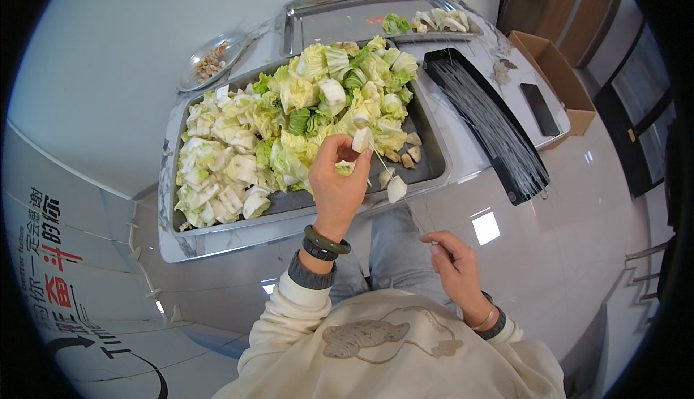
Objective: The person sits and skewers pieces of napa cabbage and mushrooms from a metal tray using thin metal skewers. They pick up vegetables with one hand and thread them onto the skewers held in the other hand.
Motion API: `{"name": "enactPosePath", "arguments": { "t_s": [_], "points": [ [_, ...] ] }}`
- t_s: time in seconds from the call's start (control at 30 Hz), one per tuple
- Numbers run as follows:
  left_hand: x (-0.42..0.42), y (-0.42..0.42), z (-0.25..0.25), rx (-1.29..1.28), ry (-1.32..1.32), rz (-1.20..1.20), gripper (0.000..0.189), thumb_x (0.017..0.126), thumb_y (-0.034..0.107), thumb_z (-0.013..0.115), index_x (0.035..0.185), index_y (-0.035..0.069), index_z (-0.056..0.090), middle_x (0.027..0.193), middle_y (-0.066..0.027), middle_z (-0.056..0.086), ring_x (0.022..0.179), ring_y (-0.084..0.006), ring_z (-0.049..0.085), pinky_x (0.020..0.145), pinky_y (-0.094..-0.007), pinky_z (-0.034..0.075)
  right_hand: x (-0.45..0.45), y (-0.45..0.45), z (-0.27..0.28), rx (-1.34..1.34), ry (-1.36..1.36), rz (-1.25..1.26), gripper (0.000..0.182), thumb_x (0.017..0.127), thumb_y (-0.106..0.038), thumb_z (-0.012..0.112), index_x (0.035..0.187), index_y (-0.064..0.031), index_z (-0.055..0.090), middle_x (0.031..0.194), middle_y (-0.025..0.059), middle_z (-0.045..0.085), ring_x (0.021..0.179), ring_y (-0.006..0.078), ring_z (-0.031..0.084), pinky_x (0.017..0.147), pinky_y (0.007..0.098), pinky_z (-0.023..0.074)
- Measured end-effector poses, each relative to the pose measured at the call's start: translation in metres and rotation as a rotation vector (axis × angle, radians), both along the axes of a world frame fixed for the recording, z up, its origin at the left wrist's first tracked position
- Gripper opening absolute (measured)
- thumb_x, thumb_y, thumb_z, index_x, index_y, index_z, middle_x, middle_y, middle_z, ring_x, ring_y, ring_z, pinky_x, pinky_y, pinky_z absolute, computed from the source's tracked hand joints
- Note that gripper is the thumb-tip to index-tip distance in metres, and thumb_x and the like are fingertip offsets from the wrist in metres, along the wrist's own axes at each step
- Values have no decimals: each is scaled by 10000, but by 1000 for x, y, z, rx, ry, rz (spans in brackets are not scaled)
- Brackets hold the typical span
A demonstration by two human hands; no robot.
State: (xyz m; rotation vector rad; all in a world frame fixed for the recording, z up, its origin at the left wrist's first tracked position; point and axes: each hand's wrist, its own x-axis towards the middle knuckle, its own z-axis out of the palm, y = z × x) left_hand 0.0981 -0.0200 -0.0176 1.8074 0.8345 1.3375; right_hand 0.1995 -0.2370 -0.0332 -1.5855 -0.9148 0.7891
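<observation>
My left hand pinches a white cabbage piece between thumb and fingers, above the front of a deep metal tray. A thin metal skewer reaches up to this piece. Another pale cabbage chunk is threaded on the skewer lower down. Close to my body, my right hand grips the skewer's lower end with thumb and fingers. Cut napa cabbage is heaped in the tray, leafy pieces in the middle and whiter pieces at the left. Several small stem chunks lie at its right front corner.
A black tray of thin skewers juts past the table's front edge. Behind stands a shallow metal tray with skewered cabbage. A dish of scraps is far left, a phone right, a cardboard box beyond.
</observation>
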Motion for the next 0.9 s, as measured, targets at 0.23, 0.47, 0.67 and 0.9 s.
{"name": "enactPosePath", "arguments": {
  "t_s": [0.23, 0.47, 0.67, 0.9],
  "points": [
    [9, -19, -6, 0, 31, -54, 212, 777, 3, 714, 949, 5, 590, 820, -46, 642, 743, -125, 624, 697, -258, 491, 1, 11, 7, 16, 103, -23, 208, 909, -9, 487, 1061, -5, 630, 609, -46, 398, 574, 41, 357, 514, 214, 310],
    [-21, 7, 10, 141, 318, -123, 226, 785, -28, 642, 1003, 27, 625, 937, -91, 665, 842, -220, 644, 761, -312, 498, 10, 8, 6, 82, 154, -103, 205, 931, -23, 482, 1073, -4, 629, 652, -51, 434, 575, 25, 369, 514, 193, 304],
    [-27, 20, 7, 498, 616, -189, 188, 773, 1, 621, 949, 54, 659, 904, -109, 648, 891, -304, 585, 800, -396, 451, 22, 7, 4, 90, 149, -131, 196, 931, -16, 482, 1064, 11, 622, 664, -47, 447, 570, 26, 372, 512, 190, 298],
    [-22, 42, 4, 488, 697, -70, 122, 774, 16, 613, 880, 48, 664, 849, -122, 634, 852, -330, 573, 748, -422, 450, 24, 5, 4, 114, 149, -148, 190, 932, -14, 482, 1060, 15, 620, 664, -47, 460, 558, 22, 369, 497, 191, 298]
  ]
}}
